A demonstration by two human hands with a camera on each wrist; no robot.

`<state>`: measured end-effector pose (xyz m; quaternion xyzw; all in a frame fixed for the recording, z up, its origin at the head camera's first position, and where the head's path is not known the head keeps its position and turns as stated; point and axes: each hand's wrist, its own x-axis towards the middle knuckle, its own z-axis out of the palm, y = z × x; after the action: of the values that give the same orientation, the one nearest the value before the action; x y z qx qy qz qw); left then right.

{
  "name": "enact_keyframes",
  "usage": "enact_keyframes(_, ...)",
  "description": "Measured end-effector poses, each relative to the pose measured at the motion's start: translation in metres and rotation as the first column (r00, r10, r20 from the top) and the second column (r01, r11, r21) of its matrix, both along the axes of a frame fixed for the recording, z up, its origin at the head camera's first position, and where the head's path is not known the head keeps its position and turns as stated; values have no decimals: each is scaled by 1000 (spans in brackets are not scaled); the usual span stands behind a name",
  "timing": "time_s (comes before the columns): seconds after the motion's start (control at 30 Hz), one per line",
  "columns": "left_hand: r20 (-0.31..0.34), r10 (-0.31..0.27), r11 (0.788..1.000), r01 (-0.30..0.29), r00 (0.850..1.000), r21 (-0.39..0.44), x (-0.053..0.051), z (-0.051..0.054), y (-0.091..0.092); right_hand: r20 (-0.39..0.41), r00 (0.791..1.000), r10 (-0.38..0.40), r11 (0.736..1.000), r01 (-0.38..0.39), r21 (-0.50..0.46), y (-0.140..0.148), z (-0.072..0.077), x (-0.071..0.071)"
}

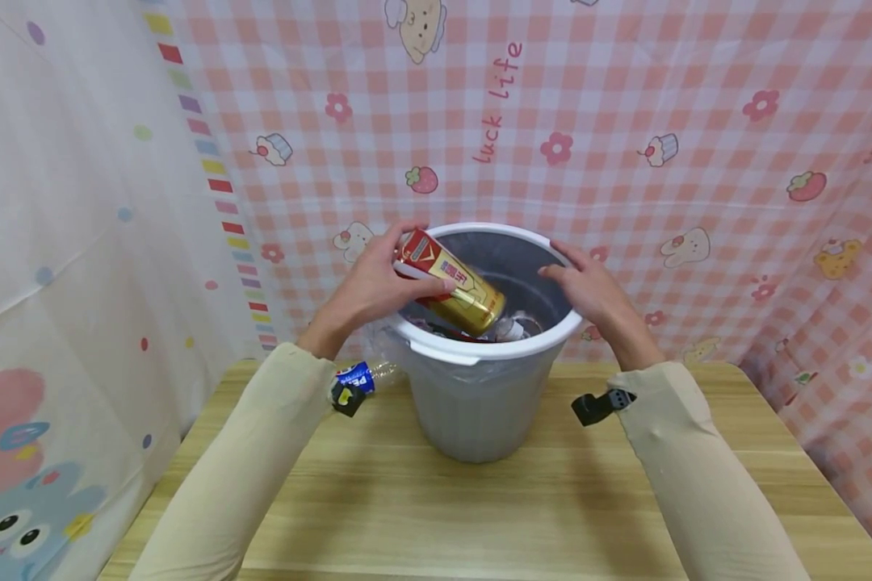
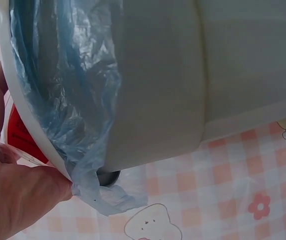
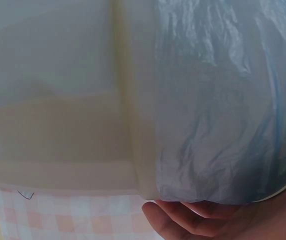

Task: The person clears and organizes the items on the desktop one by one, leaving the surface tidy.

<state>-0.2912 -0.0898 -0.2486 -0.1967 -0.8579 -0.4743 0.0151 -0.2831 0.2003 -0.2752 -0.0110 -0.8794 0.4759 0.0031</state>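
A grey trash bin (image 1: 480, 411) with a white rim stands upright on the table, lined with a thin plastic bag (image 2: 83, 90). Over its left rim, my left hand (image 1: 374, 278) holds a tall red and gold drink can (image 1: 472, 294), tilted with its gold end down inside the bin. My right hand (image 1: 589, 284) grips the right side of the rim, thumb on the inner side; in the right wrist view its fingers (image 3: 183, 220) lie against the outside. Low in the bin are a clear plastic item (image 1: 512, 329) and darker things, partly hidden.
A clear plastic bottle with a blue label (image 1: 356, 378) lies on the wooden table (image 1: 436, 516) left of the bin, partly hidden by my left wrist. A pink checked curtain (image 1: 625, 81) hangs close behind, and a white patterned curtain (image 1: 80, 202) on the left.
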Motion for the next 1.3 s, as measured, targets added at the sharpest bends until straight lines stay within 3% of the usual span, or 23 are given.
enact_keyframes(0.77,-24,-16,999,15,1000,-30,0,1,0,8,1000,3,1000,-3,7,0,1,0)
enact_keyframes(1.3,-27,45,997,-46,999,-56,4,-1,0,11,1000,6,1000,-6,1,1,1,0)
